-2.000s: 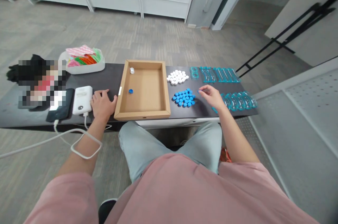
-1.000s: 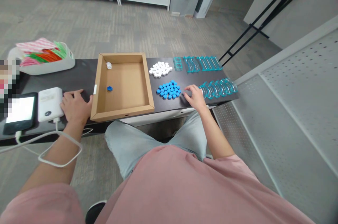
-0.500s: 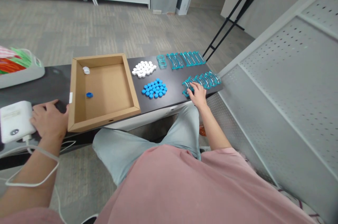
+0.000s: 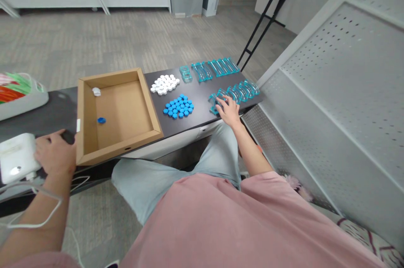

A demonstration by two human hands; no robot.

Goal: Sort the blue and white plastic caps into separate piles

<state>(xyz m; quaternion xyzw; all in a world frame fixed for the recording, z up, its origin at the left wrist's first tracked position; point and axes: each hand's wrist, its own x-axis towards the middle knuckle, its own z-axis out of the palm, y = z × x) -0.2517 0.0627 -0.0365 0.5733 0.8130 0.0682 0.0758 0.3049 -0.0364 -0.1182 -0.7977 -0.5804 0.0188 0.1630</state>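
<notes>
My right hand [image 4: 229, 112] is at the left end of a row of curved clear pieces with teal ends [image 4: 243, 91]. Its thumb and fingertips are on the leftmost curved clear piece [image 4: 213, 103], which sits slightly apart from the others. My left hand [image 4: 56, 152] rests palm down on the dark table, fingers loosely spread, between a white plugged-in device [image 4: 17, 156] and a cardboard box [image 4: 82, 125]. Its fingertips are by a small black object [image 4: 67, 136], partly hidden. Inside the box lie a white piece [image 4: 96, 91] and a blue piece [image 4: 101, 120].
White hexagonal pieces [image 4: 164, 84] and blue hexagonal pieces [image 4: 178, 106] lie in piles right of the box. Behind are straight clear tubes [image 4: 223, 67], wavy tubes [image 4: 201, 71] and small clear pieces [image 4: 185, 74]. A perforated panel [image 4: 315, 91] stands at the right; a white basket [image 4: 23, 102] at the left.
The camera view has turned a little. The leftmost curved piece has shifted slightly left, away from its row, with my right hand on it. My left hand stays in place.
</notes>
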